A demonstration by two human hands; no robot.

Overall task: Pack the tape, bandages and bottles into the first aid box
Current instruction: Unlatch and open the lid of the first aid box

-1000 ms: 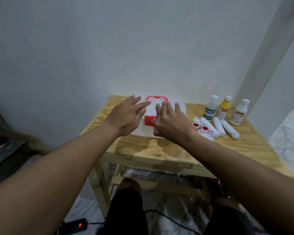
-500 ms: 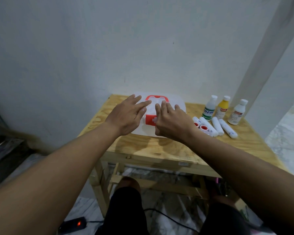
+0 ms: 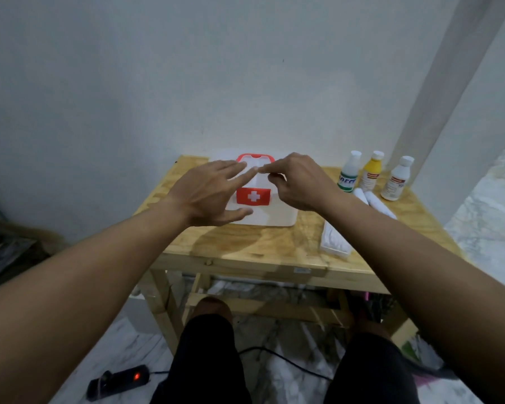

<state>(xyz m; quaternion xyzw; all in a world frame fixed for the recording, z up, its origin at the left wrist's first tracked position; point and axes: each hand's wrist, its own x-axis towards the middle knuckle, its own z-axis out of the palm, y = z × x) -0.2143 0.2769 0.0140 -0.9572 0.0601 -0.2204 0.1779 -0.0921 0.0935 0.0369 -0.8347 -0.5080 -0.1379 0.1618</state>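
Observation:
A white first aid box [image 3: 277,214] with a red cross latch and a red handle stands closed on the wooden table [image 3: 260,246]. My left hand [image 3: 210,193] hovers over its left side with fingers spread. My right hand [image 3: 298,182] is above its right side, fingers loosely curled, its tip meeting my left fingertips near the handle. Neither hand holds anything. Three bottles stand at the back right: a green-labelled bottle [image 3: 349,176], a yellow bottle [image 3: 372,170] and a white bottle [image 3: 397,179]. White bandage rolls [image 3: 376,204] lie in front of them. My right forearm hides the tape.
A white packet [image 3: 333,243] lies near the table's front right edge. The wall stands right behind the table, with a white column at the right. Below are my knees, a black power strip [image 3: 117,381] with a red light, and a cable on the marble floor.
Both hands have lifted off the box lid and moved toward its back; the red cross latch is now uncovered. My right forearm now covers the tape rolls.

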